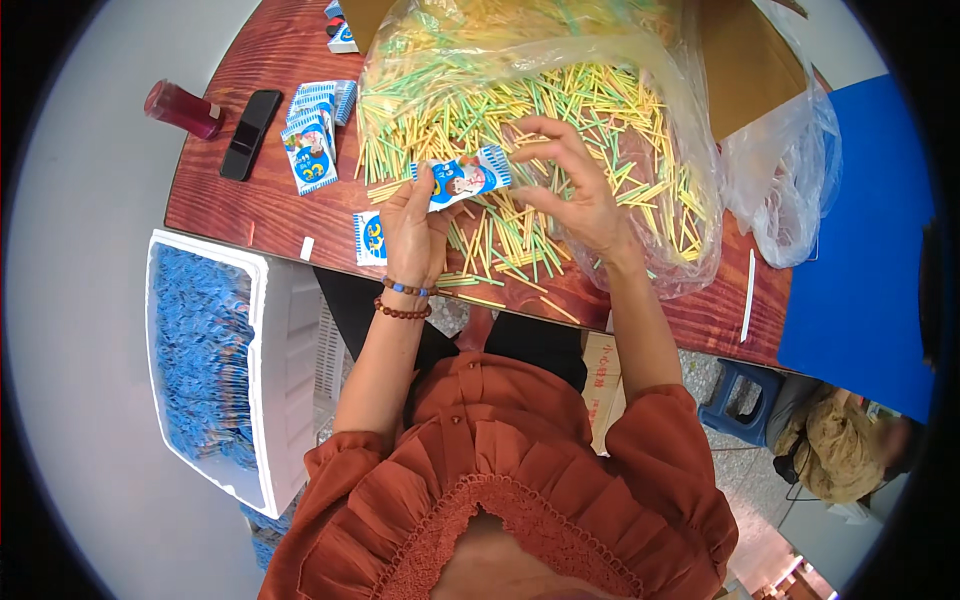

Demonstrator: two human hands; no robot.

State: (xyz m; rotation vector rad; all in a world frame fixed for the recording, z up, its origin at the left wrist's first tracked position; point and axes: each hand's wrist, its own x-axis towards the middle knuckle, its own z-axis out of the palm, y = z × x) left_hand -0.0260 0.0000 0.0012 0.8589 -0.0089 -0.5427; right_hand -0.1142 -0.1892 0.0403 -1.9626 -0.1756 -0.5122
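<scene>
Pinched between the thumb and fingers of my left hand (pixel 410 225) is a small blue and white packet (pixel 468 184) with a picture of a figure on it. My right hand (pixel 580 195) hovers by the packet's right end, thumb and fingers apart, with nothing visible in it. Under both hands, thin yellow and green sticks (pixel 510 245) lie loose on the table, spilling from a large clear plastic bag (pixel 690 130). A similar packet (pixel 369 239) lies at the table edge left of my left wrist. Several more packets (pixel 312 152) form a stack farther left.
On the red wood-grain table (pixel 285 215) lie a black phone (pixel 250 135) and a dark red bottle (pixel 185 110). A white foam box (pixel 262 350) full of blue packets stands at left. At right are a crumpled plastic bag (pixel 785 190), a blue sheet (pixel 860 250) and a blue stool (pixel 742 400).
</scene>
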